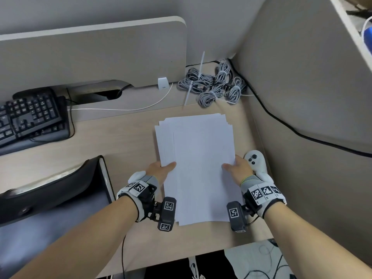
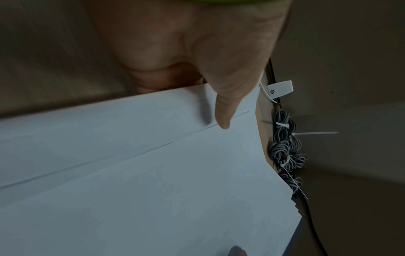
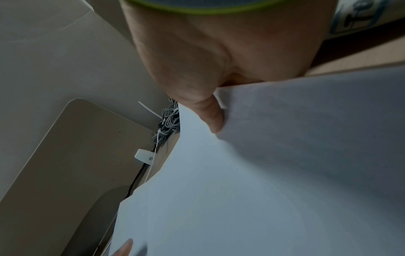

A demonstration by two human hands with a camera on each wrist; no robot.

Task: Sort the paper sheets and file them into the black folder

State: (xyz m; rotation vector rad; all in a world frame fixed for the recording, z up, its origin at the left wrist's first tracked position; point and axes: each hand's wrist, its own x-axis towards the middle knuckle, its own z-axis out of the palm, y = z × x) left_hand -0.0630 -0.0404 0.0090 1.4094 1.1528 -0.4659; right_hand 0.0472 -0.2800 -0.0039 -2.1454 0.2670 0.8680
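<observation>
A stack of white paper sheets (image 1: 197, 158), slightly fanned at its far and left edges, is held above the wooden desk (image 1: 124, 137) in the head view. My left hand (image 1: 161, 168) grips its left edge, thumb on top and fingers underneath. My right hand (image 1: 237, 166) grips the right edge the same way. In the left wrist view the thumb (image 2: 223, 110) presses on the sheets (image 2: 153, 173). The right wrist view shows that thumb (image 3: 210, 114) pinching the paper (image 3: 285, 155). The black folder (image 1: 52, 188) lies at the desk's left front, with a shiny inner sleeve showing.
A black keyboard (image 1: 28, 115) sits at the far left. Bundled grey cables (image 1: 215, 85) lie in the back right corner, with a small white device (image 1: 163, 83) and white cord nearby. A white controller (image 1: 256, 162) rests beside my right hand. Partition walls close the back and right.
</observation>
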